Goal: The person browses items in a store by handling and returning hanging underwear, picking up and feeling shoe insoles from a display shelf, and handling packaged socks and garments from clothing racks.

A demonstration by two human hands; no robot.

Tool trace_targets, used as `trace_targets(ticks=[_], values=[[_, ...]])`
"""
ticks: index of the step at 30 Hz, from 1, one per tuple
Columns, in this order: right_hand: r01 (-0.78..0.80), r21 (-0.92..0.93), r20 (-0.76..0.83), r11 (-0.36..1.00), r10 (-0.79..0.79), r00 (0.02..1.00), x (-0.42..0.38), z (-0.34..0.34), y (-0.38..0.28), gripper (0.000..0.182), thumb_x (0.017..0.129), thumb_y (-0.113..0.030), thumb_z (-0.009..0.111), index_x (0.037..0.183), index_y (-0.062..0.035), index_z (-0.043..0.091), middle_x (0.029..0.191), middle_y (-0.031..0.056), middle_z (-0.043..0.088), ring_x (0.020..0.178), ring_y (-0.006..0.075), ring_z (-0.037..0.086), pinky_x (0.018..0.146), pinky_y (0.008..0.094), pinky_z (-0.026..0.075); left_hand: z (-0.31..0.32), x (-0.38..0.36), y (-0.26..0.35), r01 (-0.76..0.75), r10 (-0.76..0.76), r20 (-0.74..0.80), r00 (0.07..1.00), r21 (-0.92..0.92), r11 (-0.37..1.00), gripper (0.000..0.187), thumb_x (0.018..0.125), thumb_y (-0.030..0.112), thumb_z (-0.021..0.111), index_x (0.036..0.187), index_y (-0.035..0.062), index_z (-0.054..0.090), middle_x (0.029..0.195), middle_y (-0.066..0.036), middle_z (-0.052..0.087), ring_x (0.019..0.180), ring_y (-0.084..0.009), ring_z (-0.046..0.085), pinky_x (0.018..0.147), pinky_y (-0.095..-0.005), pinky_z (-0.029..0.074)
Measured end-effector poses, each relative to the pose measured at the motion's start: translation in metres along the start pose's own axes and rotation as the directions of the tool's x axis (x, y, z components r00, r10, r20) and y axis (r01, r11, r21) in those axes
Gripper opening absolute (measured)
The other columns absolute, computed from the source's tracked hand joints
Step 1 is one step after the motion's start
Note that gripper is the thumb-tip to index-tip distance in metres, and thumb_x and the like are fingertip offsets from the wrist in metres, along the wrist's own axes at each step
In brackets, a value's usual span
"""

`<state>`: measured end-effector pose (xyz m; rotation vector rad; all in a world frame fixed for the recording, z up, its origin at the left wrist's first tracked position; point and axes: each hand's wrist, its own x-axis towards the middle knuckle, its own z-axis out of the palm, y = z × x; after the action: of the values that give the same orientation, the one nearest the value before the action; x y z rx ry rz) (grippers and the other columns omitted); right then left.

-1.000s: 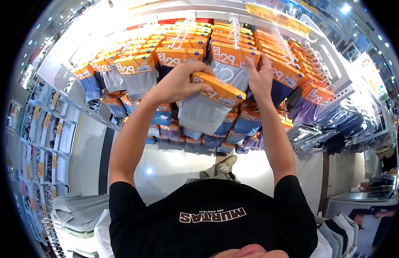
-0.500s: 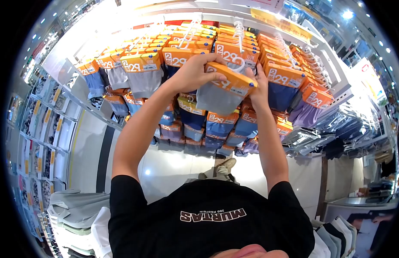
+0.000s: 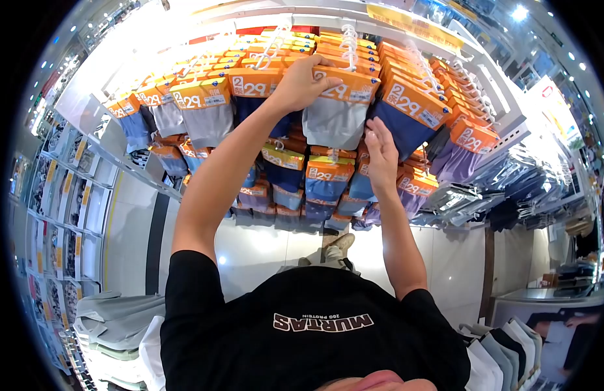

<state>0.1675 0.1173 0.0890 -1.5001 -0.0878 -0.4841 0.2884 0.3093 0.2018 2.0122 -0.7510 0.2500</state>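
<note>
My left hand grips the upper left corner of an orange-topped pack with light grey fabric, which hangs upright at the front of a row under white hooks. My right hand is lower and to the right, fingers apart and holding nothing. It is beside the navy pack, whose orange card leans to one side; whether they touch is unclear. Another grey pack hangs to the left of my left hand, and a purple one hangs at the right end.
More orange-labelled packs hang in a lower tier. Shelves run along the left. Clothes on hangers are at the lower left, at the right and at the lower right. A shoe stands on the floor below.
The grey pack has gone from tilted between both hands to hanging upright in the row. My right hand has come off it and moved down. The navy pack now leans more.
</note>
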Motion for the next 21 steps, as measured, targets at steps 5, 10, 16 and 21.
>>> trace_targets(ticks=[5,10,16,21], values=[[-0.053,-0.132,-0.005,0.990,0.052,0.999,-0.029,-0.006,0.073,0.045,0.095,-0.011,0.061,0.131,0.0097,0.046,0.128,0.0207,0.058,0.119,0.0264,0.057,0.101,0.0368,0.045,0.021,-0.001,-0.019,-0.102,0.120,-0.212,0.970,0.092,0.990,0.047,0.087,0.026,0.074,0.121,-0.0028,0.058,0.106,-0.015,0.063,0.093,-0.0186,0.064,0.079,-0.0305,0.053],[-0.110,-0.487,0.048,0.866,0.152,0.987,-0.056,-0.011,0.105,0.054,0.089,-0.017,0.071,0.132,0.0063,0.047,0.126,0.0258,0.058,0.117,0.0334,0.059,0.097,0.0378,0.047,0.032,-0.021,-0.011,-0.095,0.126,-0.314,0.941,0.115,0.989,0.051,0.085,0.016,0.072,0.132,0.0076,0.053,0.136,-0.015,0.042,0.116,-0.0307,0.055,0.098,-0.0384,0.048],[-0.009,-0.690,0.060,0.724,0.070,0.996,-0.076,0.000,0.115,0.057,0.080,-0.016,0.077,0.129,-0.0020,0.052,0.113,0.0247,0.060,0.101,0.0398,0.060,0.086,0.0411,0.049,0.046,-0.056,-0.010,-0.258,0.335,-0.346,0.876,0.251,0.933,0.064,0.082,0.011,0.073,0.140,0.0120,0.048,0.156,-0.019,0.023,0.141,-0.0361,0.034,0.109,-0.0407,0.038],[-0.031,-0.664,0.050,0.747,0.086,0.995,-0.078,-0.002,0.124,0.050,0.077,-0.016,0.080,0.117,0.0016,0.058,0.104,0.0225,0.066,0.093,0.0386,0.064,0.078,0.0407,0.051,0.051,-0.102,-0.026,-0.270,0.318,-0.267,0.910,0.204,0.941,0.053,0.083,0.011,0.071,0.134,0.0082,0.055,0.154,-0.020,0.030,0.141,-0.0363,0.035,0.110,-0.0407,0.036]])
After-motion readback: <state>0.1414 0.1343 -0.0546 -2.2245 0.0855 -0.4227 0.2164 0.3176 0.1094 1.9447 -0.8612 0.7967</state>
